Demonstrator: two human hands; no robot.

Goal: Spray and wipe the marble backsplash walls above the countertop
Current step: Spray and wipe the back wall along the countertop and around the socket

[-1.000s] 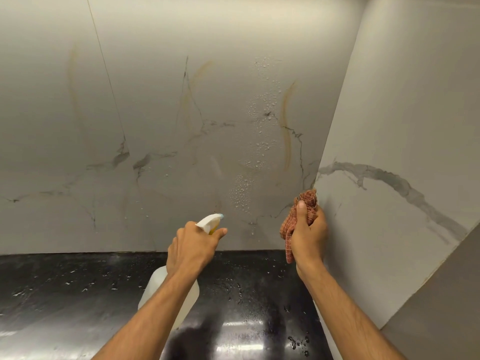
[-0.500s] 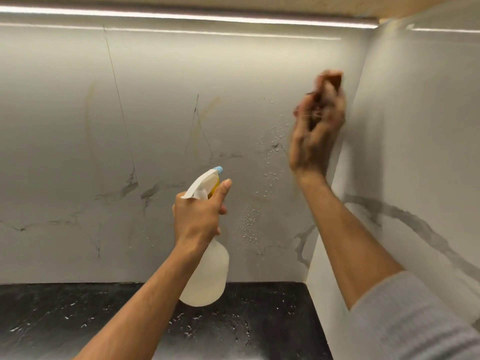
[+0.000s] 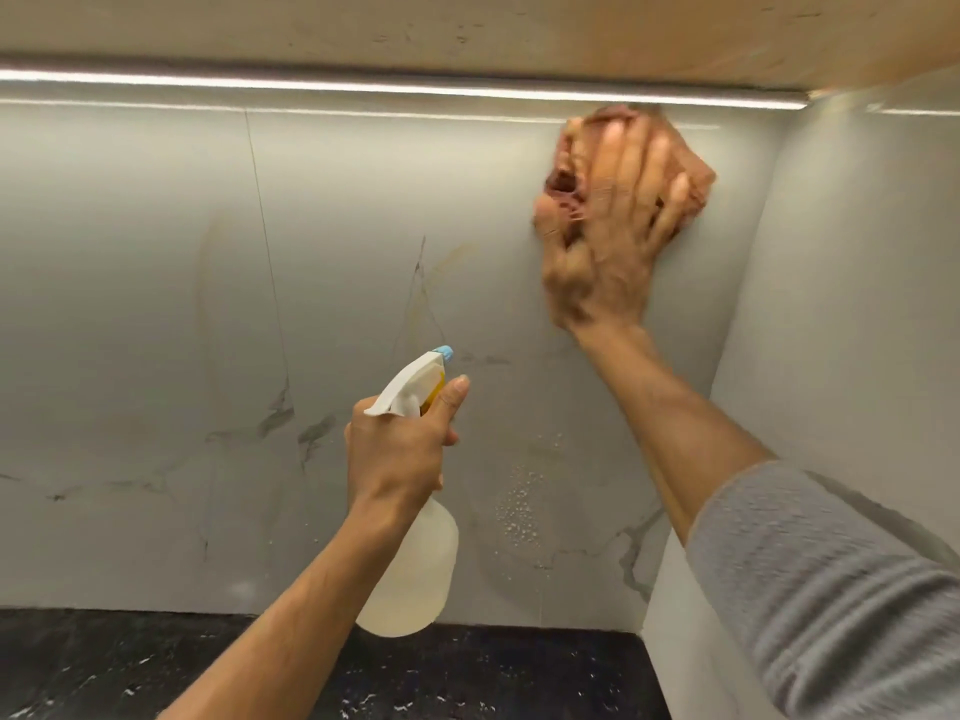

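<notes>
high on the rear marble backsplash (image 3: 363, 252), just beneath the under-cabinet light strip (image 3: 363, 88) and near the corner with the side wall (image 3: 857, 304), the right hand (image 3: 608, 226) presses a crumpled reddish cloth (image 3: 571, 174) flat against the stone. the fingers are spread wide over the wad, which seems meant to spread pressure across a broad patch; the thumb pinches the cloth's left edge, so the hand is splayed rather than fisted, yet it has the cloth trapped between palm and wall. motion blur obscures the finer contact. starting at the top edge seems meant to let the wipe travel down toward the droplets (image 3: 517, 506) that cling lower on the same panel, above the dark countertop (image 3: 130, 662). the left hand (image 3: 400, 454) is wrapped closed around the neck of the spray bottle (image 3: 410, 569), index finger extended along the trigger head, nozzle (image 3: 444, 353) aimed at the wall; it is held clear of the surface, probably kept ready for another spray. the bottle touches neither wall nor countertop.
</notes>
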